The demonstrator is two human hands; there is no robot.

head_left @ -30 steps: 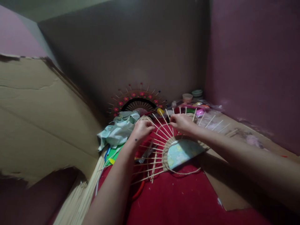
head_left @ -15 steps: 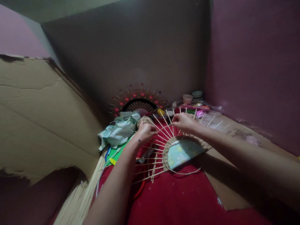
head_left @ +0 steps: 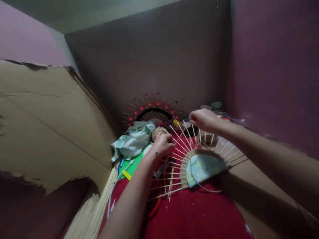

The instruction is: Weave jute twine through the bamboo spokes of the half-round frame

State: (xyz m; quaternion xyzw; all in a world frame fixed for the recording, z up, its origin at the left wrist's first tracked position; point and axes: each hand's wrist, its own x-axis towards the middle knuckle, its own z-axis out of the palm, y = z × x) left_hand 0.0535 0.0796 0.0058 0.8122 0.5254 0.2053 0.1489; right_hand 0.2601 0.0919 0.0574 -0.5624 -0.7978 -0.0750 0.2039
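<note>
Left hand point(head_left: 163, 143) on skewer fan point(head_left: 196, 159); right hand point(head_left: 203, 119) above.

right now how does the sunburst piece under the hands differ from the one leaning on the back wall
The sunburst piece under the hands lies flat on the red cloth; the one at the back wall stands upright. The near one has bare pale sticks and a light patterned centre; the far one carries pink flower dots, coloured stick tips and a dark arch. The left hand and right hand work the near one; nothing touches the far one. Both fan sticks out from a half-round centre.
</note>
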